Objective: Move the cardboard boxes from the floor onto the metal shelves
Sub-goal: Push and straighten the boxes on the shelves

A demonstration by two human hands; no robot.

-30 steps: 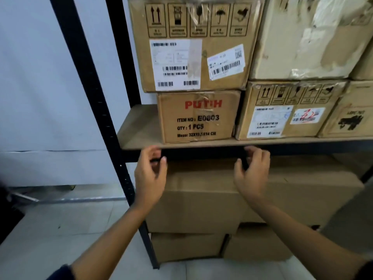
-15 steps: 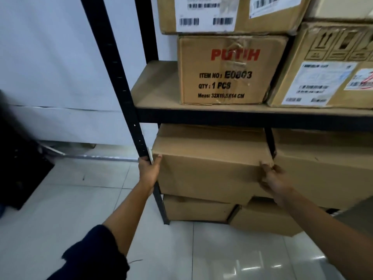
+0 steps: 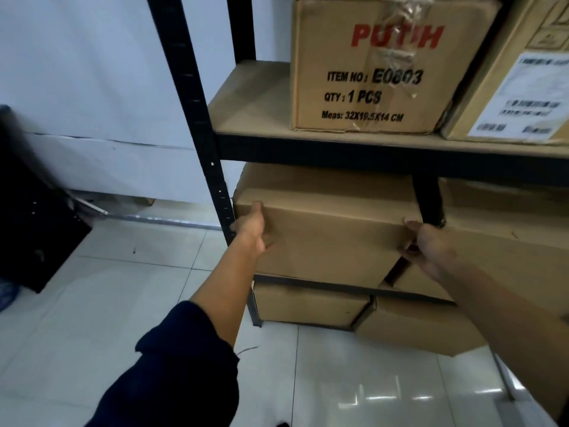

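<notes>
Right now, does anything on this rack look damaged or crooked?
Yes. The PUTIH box has wrinkled, peeling tape down its front. The bottom right box sits askew, its corner jutting past the rack onto the floor. The plain box both hands hold looks intact.

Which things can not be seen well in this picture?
- Left hand, head view: fingertips hidden behind the plain box.
- Right hand: fingers tucked under the box's corner.
- White label on the right box: blurred, cut off by the frame edge.
- Lower boxes: tops covered by the plain box.
</notes>
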